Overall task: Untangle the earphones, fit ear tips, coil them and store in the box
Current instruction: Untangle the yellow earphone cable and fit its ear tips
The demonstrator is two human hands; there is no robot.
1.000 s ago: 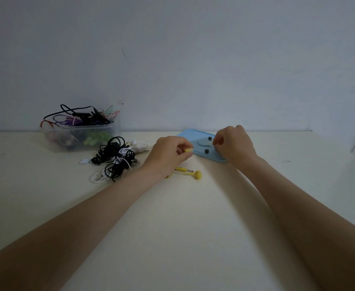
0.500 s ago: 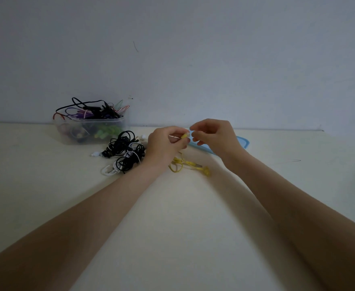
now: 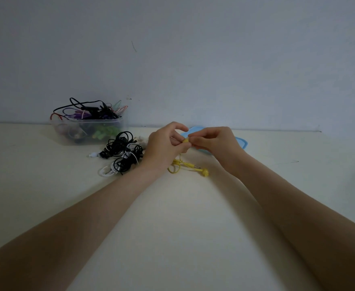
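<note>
Yellow earbud (image 3: 185, 140) pinched between left hand (image 3: 165, 145) and right hand (image 3: 214, 141); its cable (image 3: 188, 164) trails down toward the wrists.

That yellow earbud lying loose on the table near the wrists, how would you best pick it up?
Probably by its stem, just behind the round head. The loose yellow earbud lies flat on the table with its cable trailing left toward the left hand. Pinch from above, since nothing covers it and the flat pose leaves no room underneath.
</note>
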